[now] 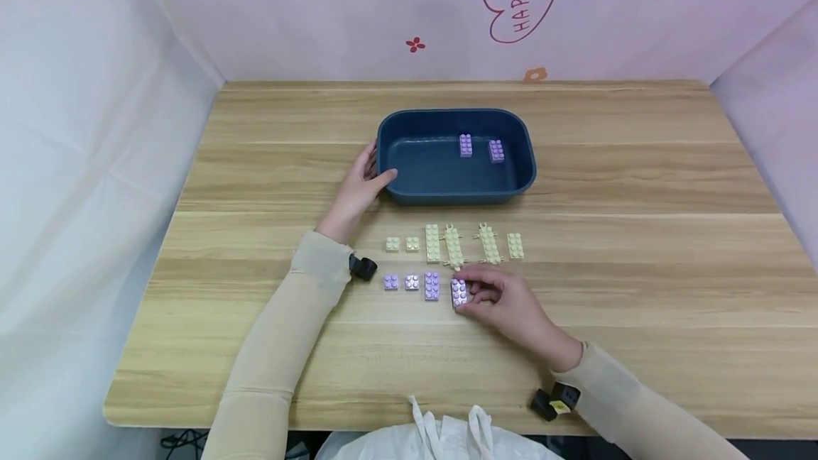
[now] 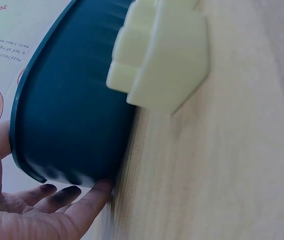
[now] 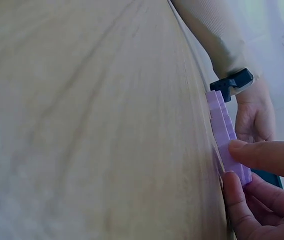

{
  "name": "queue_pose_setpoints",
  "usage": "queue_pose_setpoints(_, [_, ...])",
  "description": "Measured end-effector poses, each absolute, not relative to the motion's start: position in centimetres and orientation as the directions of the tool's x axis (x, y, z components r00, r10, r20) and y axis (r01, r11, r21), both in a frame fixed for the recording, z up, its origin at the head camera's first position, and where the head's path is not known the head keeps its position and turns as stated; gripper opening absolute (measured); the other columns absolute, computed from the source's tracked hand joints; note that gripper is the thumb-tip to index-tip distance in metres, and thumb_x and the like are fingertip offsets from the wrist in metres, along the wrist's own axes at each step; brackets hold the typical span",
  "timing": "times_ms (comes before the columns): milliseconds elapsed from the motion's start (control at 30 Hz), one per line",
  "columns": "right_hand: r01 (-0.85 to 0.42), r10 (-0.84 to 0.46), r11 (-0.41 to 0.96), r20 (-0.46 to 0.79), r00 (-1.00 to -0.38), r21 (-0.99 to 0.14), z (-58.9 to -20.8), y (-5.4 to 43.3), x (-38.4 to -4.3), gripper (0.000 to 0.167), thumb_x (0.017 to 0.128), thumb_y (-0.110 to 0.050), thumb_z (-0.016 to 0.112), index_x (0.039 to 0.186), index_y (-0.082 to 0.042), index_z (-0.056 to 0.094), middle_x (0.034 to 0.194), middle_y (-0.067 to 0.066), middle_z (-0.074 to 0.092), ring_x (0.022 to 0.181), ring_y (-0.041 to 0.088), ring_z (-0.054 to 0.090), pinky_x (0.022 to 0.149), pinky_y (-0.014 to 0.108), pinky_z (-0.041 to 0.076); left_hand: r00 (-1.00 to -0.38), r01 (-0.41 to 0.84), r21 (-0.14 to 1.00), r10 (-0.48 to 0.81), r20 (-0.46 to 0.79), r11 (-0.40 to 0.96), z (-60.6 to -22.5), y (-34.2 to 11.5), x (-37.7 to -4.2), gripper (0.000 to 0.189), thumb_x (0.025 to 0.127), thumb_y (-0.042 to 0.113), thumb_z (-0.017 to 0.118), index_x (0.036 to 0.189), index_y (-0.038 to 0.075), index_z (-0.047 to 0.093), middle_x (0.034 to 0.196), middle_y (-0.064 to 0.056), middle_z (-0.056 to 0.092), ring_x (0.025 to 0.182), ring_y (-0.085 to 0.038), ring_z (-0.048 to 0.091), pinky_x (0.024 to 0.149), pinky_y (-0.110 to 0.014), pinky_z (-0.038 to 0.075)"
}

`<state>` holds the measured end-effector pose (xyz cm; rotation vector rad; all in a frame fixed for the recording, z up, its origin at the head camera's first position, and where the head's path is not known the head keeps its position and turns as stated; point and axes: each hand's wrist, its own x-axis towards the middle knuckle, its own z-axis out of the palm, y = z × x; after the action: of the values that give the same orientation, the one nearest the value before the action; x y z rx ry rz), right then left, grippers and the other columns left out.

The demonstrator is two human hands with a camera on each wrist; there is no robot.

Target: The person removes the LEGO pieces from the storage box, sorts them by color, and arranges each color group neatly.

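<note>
My left hand grips the left end of a dark blue rectangular plastic tub, thumb over the rim and fingers along the outer wall. Inside the tub, toward its right, lie two purple building bricks. My right hand pinches a studded purple building brick between thumb and fingers, low at the tabletop. In the right wrist view, the fingertips press against the brick's side. Left of it, a purple brick and two small square purple bricks stand in a row.
Behind the purple row runs a row of pale yellow pieces: two small bricks, a long brick, two plates with axle pins and a brick. White printed cloth hangs behind the wooden table.
</note>
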<state>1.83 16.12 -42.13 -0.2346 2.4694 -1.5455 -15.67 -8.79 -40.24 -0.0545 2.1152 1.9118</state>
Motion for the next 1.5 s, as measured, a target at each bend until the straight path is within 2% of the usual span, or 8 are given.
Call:
queue_pose_setpoints(167, [-0.029,-0.252,0.44,-0.093,-0.963,-0.898,-42.2,16.1,1.8,0.042,0.071,-0.001,0.083,0.111,-0.005,0.071,0.118,0.011,0.065,0.088,0.017,0.059,0.072,0.021,0.056,-0.953,-0.236,0.966,0.171,-0.252,0.108,-40.1,-8.8,-15.6,0.073,0.094,0.019,0.062,0.155,0.022,0.022,0.159,-0.001,0.027,0.145,-0.019,0.029,0.117,-0.034,0.029])
queue_pose_setpoints(500, [-0.051,-0.275,0.414,-0.071,-0.959,-0.909,-42.3,16.2,1.9,0.045,0.072,0.0,0.082,0.115,-0.004,0.067,0.097,0.009,0.061,0.084,0.016,0.055,0.07,0.02,0.055,-0.951,-0.236,0.967,0.184,-0.249,0.093,-40.0,-8.8,-15.4,0.072,0.095,0.017,0.061,0.155,0.022,0.022,0.159,-0.002,0.027,0.145,-0.02,0.028,0.117,-0.034,0.029])
queue_pose_setpoints(667, [-0.052,-0.287,0.411,-0.075,-0.955,-0.91,-42.1,16.4,1.7,0.047,0.072,-0.002,0.083,0.116,-0.006,0.067,0.099,0.008,0.062,0.085,0.017,0.056,0.071,0.02,0.055,-0.95,-0.236,0.967,0.189,-0.25,0.095,-39.8,-8.9,-15.4,0.071,0.095,0.018,0.062,0.155,0.024,0.023,0.159,0.0,0.027,0.145,-0.02,0.029,0.117,-0.035,0.03])
queue_pose_setpoints(800, [-0.024,-0.295,0.356,-0.088,-0.951,-0.934,-40.8,17.1,1.1,0.047,0.072,-0.001,0.082,0.117,-0.002,0.067,0.108,0.013,0.063,0.088,0.019,0.06,0.076,0.021,0.056,-0.946,-0.243,0.966,0.2,-0.257,0.09,-39.8,-8.9,-15.4,0.072,0.096,0.018,0.061,0.155,0.024,0.021,0.16,0.001,0.026,0.146,-0.019,0.027,0.117,-0.035,0.03])
queue_pose_setpoints(933, [0.05,-0.246,0.331,-0.137,-0.96,-0.942,-38.1,18.1,-0.8,0.047,0.075,-0.003,0.08,0.12,-0.001,0.065,0.113,0.017,0.063,0.089,0.014,0.064,0.078,0.02,0.056,-0.946,-0.246,0.965,0.197,-0.258,0.086,-39.8,-9.0,-15.4,0.072,0.096,0.018,0.061,0.155,0.024,0.02,0.16,0.002,0.025,0.146,-0.019,0.027,0.117,-0.034,0.029])
queue_pose_setpoints(1133, [0.017,-0.22,0.32,-0.091,-0.971,-0.947,-34.9,18.6,-5.2,0.049,0.08,-0.012,0.079,0.124,-0.002,0.062,0.11,0.006,0.065,0.095,0.016,0.063,0.079,0.019,0.055,-0.949,-0.238,0.968,0.191,-0.249,0.083,-39.9,-9.0,-15.4,0.071,0.096,0.017,0.06,0.155,0.024,0.021,0.16,0.001,0.025,0.146,-0.02,0.027,0.117,-0.033,0.029])
queue_pose_setpoints(1333, [0.038,-0.167,0.359,-0.104,-0.981,-0.932,-34.1,18.6,-9.2,0.046,0.082,-0.022,0.078,0.125,-0.015,0.064,0.117,0.003,0.063,0.1,0.014,0.062,0.081,0.017,0.053,-0.947,-0.246,0.966,0.192,-0.257,0.081,-39.8,-9.0,-15.2,0.072,0.096,0.018,0.061,0.155,0.023,0.021,0.16,0.001,0.025,0.146,-0.019,0.027,0.117,-0.034,0.029])
queue_pose_setpoints(1500, [0.058,-0.14,0.385,-0.12,-0.983,-0.921,-34.2,18.6,-11.4,0.046,0.085,-0.023,0.076,0.128,-0.014,0.063,0.128,0.001,0.058,0.109,0.016,0.056,0.082,0.014,0.051,-0.95,-0.242,0.966,0.181,-0.255,0.09,-39.7,-9.0,-15.1,0.072,0.095,0.018,0.062,0.155,0.021,0.022,0.16,-0.001,0.026,0.146,-0.02,0.028,0.117,-0.034,0.029])
